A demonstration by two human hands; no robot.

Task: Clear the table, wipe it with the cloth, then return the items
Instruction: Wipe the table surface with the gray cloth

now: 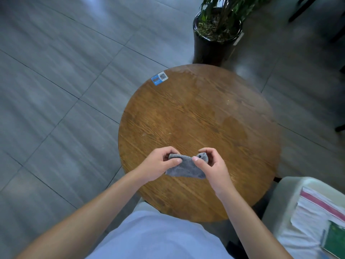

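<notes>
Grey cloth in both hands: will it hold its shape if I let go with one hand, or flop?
Likely flops: the grey cloth sags between the left hand and right hand. It looks plush, so probably light and easy to grip.

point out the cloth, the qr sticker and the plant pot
cloth (186, 166), head view, on the grey fabric showing between the two hands
qr sticker (159, 78), head view, on its middle, at the table's far left edge
plant pot (209, 48), head view, on its dark outer wall

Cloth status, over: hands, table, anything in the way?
Both hands, left and right, pinch the grey cloth. Round table bare except a sticker. Nothing in the way.
</notes>
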